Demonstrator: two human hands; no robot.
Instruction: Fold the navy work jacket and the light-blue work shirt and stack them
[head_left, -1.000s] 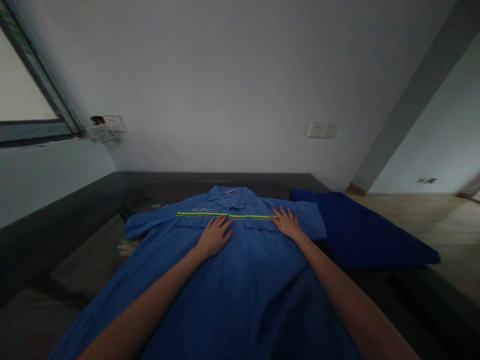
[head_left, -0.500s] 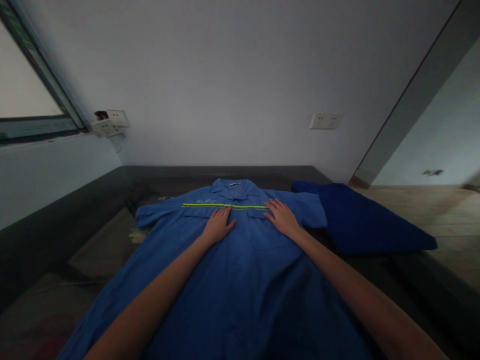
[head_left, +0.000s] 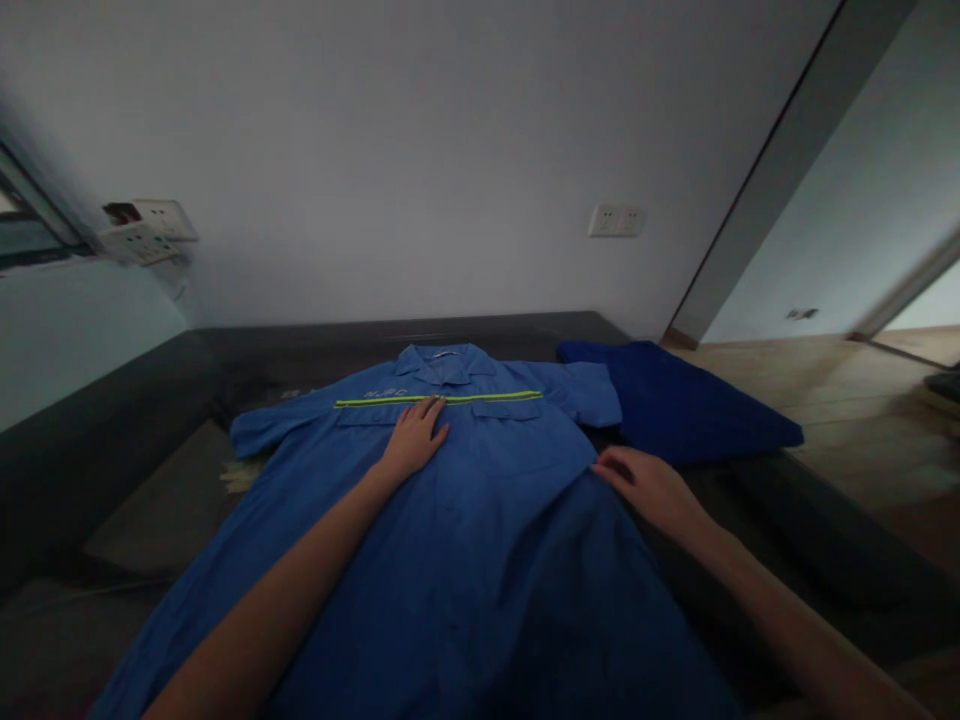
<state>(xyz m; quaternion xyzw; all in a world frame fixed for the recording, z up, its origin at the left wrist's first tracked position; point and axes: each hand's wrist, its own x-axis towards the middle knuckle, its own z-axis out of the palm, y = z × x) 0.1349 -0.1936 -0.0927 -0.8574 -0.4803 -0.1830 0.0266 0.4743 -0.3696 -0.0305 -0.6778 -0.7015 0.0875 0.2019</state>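
A blue short-sleeved work shirt [head_left: 480, 540] with a yellow-green reflective stripe across the chest lies flat, front up, on a dark surface [head_left: 150, 500]. My left hand [head_left: 414, 438] rests open and flat on the shirt's chest, just below the stripe. At the shirt's right side edge my right hand [head_left: 649, 486] lies with its fingers curled at the hem of the cloth; whether it grips the fabric I cannot make out.
A folded dark blue cloth [head_left: 675, 400] lies to the right of the shirt near the surface's edge. A white wall with sockets [head_left: 616, 220] stands behind. Wooden floor [head_left: 862, 400] opens to the right, a window ledge to the left.
My right hand has slid from the shirt's chest down and right to its side edge. The left hand stays on the chest. The view has turned slightly right.
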